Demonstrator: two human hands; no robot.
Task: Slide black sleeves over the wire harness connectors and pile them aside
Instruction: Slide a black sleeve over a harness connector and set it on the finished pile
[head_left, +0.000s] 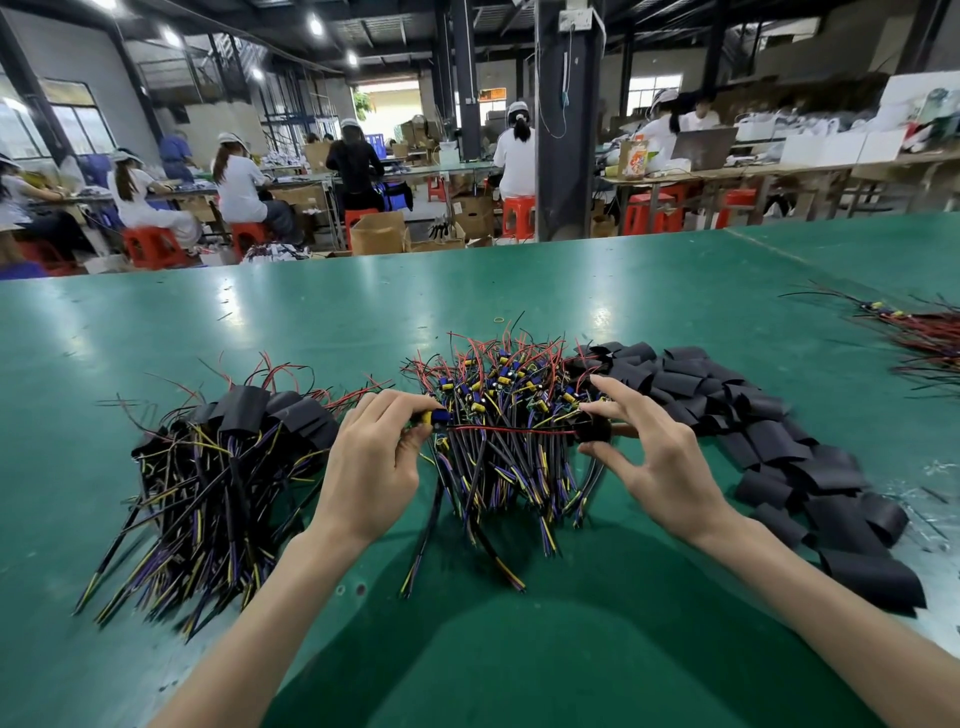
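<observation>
Two hands (371, 462) (662, 460), one harness (511, 430), one sleeve (593, 428).

Single head-worn wide view — forward and down, close over the table (363, 312)

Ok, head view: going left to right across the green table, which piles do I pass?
sleeved harnesses → unsleeved harnesses → loose black sleeves → separate wire bundle at the right edge.
</observation>
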